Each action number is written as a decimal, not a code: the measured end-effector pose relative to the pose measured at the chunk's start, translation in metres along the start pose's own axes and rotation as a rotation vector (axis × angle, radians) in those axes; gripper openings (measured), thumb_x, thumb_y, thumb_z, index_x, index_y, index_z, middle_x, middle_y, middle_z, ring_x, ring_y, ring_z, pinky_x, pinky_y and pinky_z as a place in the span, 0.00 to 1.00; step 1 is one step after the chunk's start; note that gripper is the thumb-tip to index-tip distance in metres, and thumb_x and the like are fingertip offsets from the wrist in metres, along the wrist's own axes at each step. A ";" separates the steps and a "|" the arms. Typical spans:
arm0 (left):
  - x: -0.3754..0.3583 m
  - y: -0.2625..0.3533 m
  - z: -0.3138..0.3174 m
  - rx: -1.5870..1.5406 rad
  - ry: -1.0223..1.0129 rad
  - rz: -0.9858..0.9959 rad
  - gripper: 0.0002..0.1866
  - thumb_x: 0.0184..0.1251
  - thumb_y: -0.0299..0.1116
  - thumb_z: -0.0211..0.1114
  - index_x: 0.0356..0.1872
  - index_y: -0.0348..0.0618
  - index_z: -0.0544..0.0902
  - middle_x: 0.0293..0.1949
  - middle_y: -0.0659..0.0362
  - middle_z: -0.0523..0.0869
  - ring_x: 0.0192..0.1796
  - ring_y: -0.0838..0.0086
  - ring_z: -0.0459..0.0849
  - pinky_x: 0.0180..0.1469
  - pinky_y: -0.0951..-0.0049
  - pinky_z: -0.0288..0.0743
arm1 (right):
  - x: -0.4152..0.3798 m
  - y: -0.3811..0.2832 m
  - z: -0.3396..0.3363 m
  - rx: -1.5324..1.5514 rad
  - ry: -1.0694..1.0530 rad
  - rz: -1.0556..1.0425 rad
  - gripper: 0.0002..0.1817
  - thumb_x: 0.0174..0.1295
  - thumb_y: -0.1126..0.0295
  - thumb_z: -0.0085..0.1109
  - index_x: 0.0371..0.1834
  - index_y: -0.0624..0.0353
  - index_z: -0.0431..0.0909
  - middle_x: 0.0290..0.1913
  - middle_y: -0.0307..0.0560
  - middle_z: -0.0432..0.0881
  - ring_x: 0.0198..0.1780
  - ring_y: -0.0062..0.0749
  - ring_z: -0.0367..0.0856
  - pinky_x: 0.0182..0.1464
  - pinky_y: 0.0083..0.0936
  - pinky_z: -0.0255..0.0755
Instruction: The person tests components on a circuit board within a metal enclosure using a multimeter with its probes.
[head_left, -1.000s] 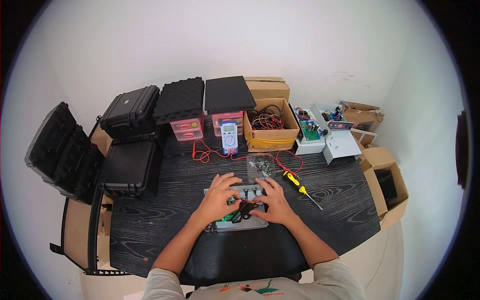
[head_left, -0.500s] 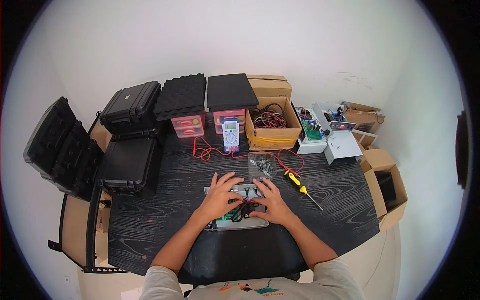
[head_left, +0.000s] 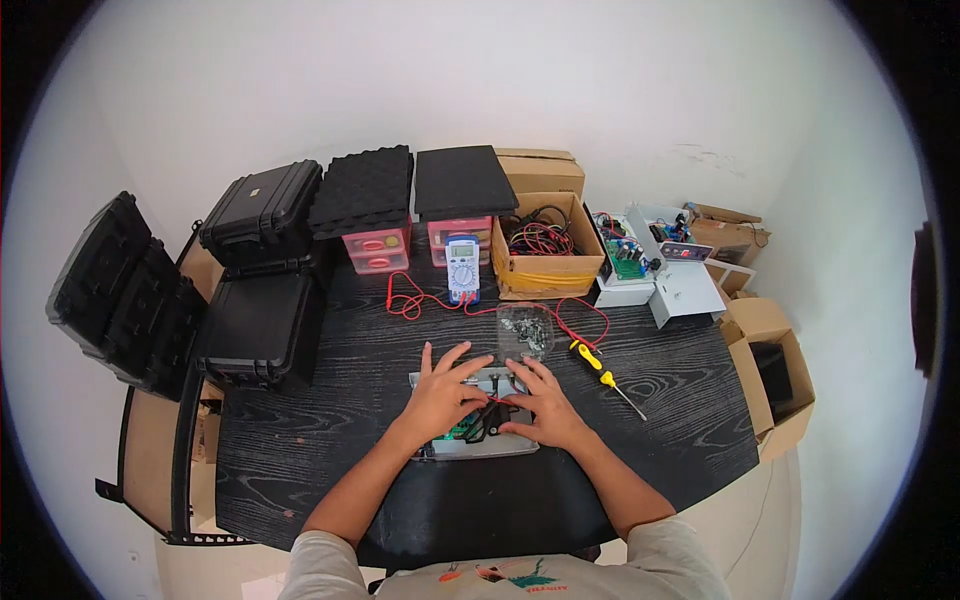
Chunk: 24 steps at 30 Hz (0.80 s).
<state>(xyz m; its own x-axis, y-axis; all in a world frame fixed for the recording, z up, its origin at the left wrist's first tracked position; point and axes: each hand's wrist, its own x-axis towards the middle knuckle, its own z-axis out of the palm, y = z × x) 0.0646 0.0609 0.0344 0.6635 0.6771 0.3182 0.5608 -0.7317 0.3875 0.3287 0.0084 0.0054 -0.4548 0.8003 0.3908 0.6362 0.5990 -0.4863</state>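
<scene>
A grey metal enclosure point(head_left: 478, 449) with a green circuit board point(head_left: 462, 430) and black parts inside lies at the table's near edge. Over its left part is my left hand point(head_left: 440, 396), thumb and a finger pinched at a thin red wire point(head_left: 496, 400). From the right, my right hand point(head_left: 546, 407) reaches in, its thumb and fingers at the same wire and the black cables. The fingertips partly hide what each hand grips. Just beyond the hands stands a clear container of screws point(head_left: 526, 332).
A multimeter point(head_left: 462, 270) with red leads stands behind. A yellow screwdriver point(head_left: 606, 378) lies at right. Further back are a cardboard box of cables point(head_left: 547, 275), opened white devices point(head_left: 628, 290) and pink drawers point(head_left: 378, 254). Black cases point(head_left: 252, 325) stand at left.
</scene>
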 end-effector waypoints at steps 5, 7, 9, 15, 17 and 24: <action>0.000 0.003 -0.002 0.030 0.008 -0.006 0.05 0.60 0.39 0.82 0.37 0.59 0.97 0.76 0.66 0.80 0.85 0.58 0.65 0.81 0.15 0.42 | 0.001 -0.001 0.000 0.003 0.003 0.002 0.28 0.53 0.50 0.86 0.49 0.61 0.93 0.85 0.56 0.67 0.85 0.63 0.59 0.82 0.56 0.61; 0.001 0.004 -0.002 0.045 0.010 -0.022 0.05 0.60 0.39 0.82 0.36 0.58 0.96 0.75 0.65 0.80 0.85 0.58 0.65 0.81 0.15 0.42 | 0.001 -0.001 -0.001 0.000 0.004 0.001 0.28 0.53 0.50 0.86 0.48 0.61 0.93 0.84 0.56 0.67 0.85 0.63 0.59 0.82 0.56 0.61; 0.001 0.005 -0.003 0.060 0.004 -0.028 0.05 0.60 0.39 0.82 0.36 0.57 0.95 0.75 0.64 0.80 0.85 0.58 0.65 0.80 0.15 0.42 | 0.000 0.000 0.000 -0.002 0.006 0.001 0.29 0.53 0.50 0.86 0.48 0.61 0.93 0.84 0.56 0.68 0.84 0.63 0.60 0.82 0.56 0.61; 0.001 0.013 -0.014 0.096 -0.087 -0.021 0.07 0.62 0.39 0.81 0.40 0.56 0.96 0.79 0.60 0.74 0.86 0.56 0.63 0.80 0.15 0.46 | 0.000 0.000 0.000 -0.006 0.015 -0.011 0.28 0.53 0.50 0.86 0.48 0.62 0.93 0.84 0.57 0.68 0.84 0.63 0.60 0.81 0.56 0.62; 0.000 0.019 -0.019 0.101 -0.119 -0.025 0.08 0.63 0.38 0.80 0.42 0.56 0.96 0.81 0.58 0.73 0.86 0.54 0.62 0.80 0.15 0.47 | 0.000 0.000 0.000 -0.009 0.016 -0.010 0.28 0.53 0.51 0.86 0.48 0.62 0.93 0.84 0.57 0.68 0.84 0.63 0.61 0.81 0.56 0.62; -0.002 0.021 -0.020 0.110 -0.133 0.015 0.12 0.66 0.38 0.77 0.49 0.58 0.97 0.82 0.56 0.70 0.87 0.53 0.61 0.78 0.19 0.56 | 0.001 -0.001 -0.001 -0.002 0.017 -0.022 0.28 0.53 0.52 0.86 0.48 0.62 0.92 0.84 0.57 0.67 0.84 0.63 0.60 0.82 0.56 0.62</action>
<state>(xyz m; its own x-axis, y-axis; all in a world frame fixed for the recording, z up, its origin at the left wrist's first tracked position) 0.0648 0.0453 0.0593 0.7277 0.6552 0.2028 0.5965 -0.7505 0.2845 0.3277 0.0083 0.0069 -0.4578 0.7866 0.4144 0.6278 0.6160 -0.4758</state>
